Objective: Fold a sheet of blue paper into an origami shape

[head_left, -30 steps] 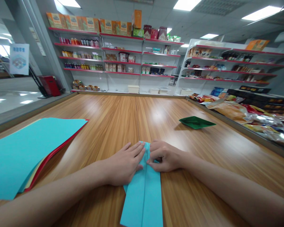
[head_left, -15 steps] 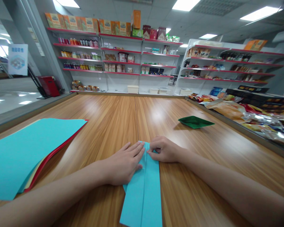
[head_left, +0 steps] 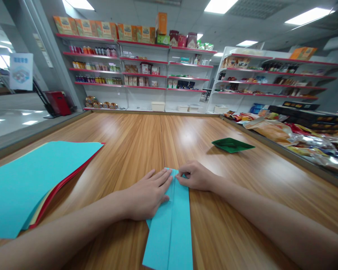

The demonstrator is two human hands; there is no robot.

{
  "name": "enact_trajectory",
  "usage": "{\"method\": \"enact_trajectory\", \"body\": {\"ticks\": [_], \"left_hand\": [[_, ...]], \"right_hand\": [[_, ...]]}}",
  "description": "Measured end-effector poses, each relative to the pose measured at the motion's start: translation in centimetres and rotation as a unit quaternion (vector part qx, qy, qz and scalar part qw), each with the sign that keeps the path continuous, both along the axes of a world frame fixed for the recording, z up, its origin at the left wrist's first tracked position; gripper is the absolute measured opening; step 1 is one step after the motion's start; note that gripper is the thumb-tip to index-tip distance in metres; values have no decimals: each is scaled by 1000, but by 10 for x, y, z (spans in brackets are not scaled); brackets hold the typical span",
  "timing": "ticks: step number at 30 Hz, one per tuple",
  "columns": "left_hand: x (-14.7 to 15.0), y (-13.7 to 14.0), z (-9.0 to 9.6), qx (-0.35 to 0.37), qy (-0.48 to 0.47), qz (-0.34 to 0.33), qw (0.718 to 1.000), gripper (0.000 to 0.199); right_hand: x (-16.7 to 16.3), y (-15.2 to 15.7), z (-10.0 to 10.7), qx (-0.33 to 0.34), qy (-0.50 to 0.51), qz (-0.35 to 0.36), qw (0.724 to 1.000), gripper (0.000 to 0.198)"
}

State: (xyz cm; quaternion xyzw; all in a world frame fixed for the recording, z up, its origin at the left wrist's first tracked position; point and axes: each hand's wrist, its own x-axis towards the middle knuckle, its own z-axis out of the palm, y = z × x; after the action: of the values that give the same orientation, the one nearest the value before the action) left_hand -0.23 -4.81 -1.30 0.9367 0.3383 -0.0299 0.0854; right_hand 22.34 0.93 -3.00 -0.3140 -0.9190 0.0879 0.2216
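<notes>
A folded strip of light blue paper (head_left: 181, 228) lies lengthwise in front of me, with a crease line down its middle. Flat across its upper left side rests my left hand (head_left: 149, 193), fingers stretched out and pressing the paper to the table. My right hand (head_left: 197, 176) is closed in a pinch at the far end of the strip, thumb and forefinger at the paper near the middle crease. The fingers partly hide the strip's far end.
A stack of coloured paper sheets (head_left: 45, 176), blue on top with red and cream below, lies on the left. A folded green paper piece (head_left: 232, 145) sits right of centre on the wooden table (head_left: 124, 142). Snack packets (head_left: 312, 146) line the right side. Stocked shelves (head_left: 143, 62) stand behind.
My right hand has slid slightly away from me along the crease. My left hand and the paper strip have stayed put.
</notes>
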Motion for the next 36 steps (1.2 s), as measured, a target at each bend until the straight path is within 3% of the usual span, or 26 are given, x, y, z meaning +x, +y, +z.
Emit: {"method": "enact_trajectory", "body": {"ticks": [5,10,14,22,30,36], "left_hand": [[0,-1,2,-4,7,1,1000,59],[-1,0,1,3,0,-3,1000,59],[-2,2,-2,5,4,-4,1000,60],[0,2,-2,3,9,0,1000,59],[2,1,0,2,9,-1,1000,60],[1,0,-1,1,4,-3,1000,59]], "right_hand": [[1,1,-1,5,1,-30,1000,16],[-1,-4,0,73,16,80,994,28],[-3,-5,0,43,17,111,993,30],[-3,-1,-1,16,1,51,999,26],[-1,-1,0,-24,-8,-54,998,19],[-3,-1,-1,-19,-6,-97,995,19]]}}
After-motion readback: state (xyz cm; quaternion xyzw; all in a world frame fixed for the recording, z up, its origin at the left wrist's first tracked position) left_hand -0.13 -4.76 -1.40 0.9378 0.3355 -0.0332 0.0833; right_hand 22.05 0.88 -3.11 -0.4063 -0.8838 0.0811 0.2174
